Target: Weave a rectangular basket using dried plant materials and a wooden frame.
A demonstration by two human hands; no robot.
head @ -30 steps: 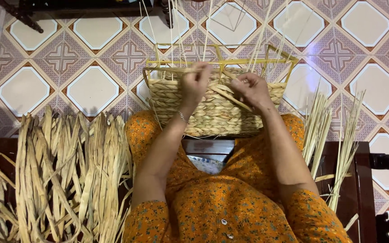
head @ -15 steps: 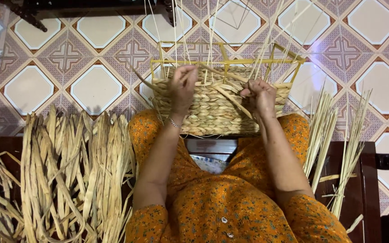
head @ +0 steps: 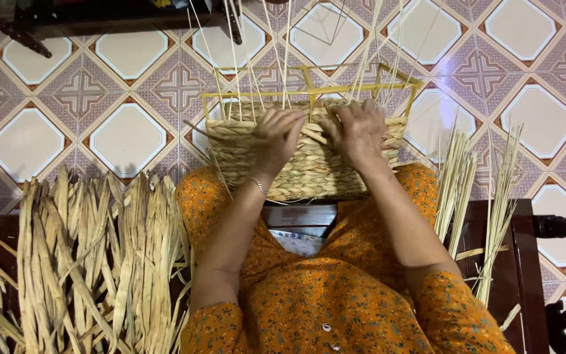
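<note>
A half-woven straw basket (head: 309, 172) rests on my knees, built around a yellow wire frame (head: 375, 86) with thin upright stakes rising from it. My left hand (head: 276, 139) presses on the upper woven rows, fingers curled over a twisted strand. My right hand (head: 356, 130) lies close beside it, gripping the weave near the rim. Both hands are touching the basket's near wall. I wear an orange flowered dress and a thin bracelet on the left wrist.
A thick heap of dried flat straw (head: 93, 255) lies to my left. Thin pale reed stalks (head: 470, 196) stand at my right by a dark wooden chair arm (head: 565, 226). Patterned floor tiles (head: 126, 137) spread beyond; dark furniture legs (head: 8, 27) are at the top left.
Both hands have moved closer together on the basket's near wall; the right hand shifted left from the right corner and the left hand dropped slightly. The view sits a little lower.
</note>
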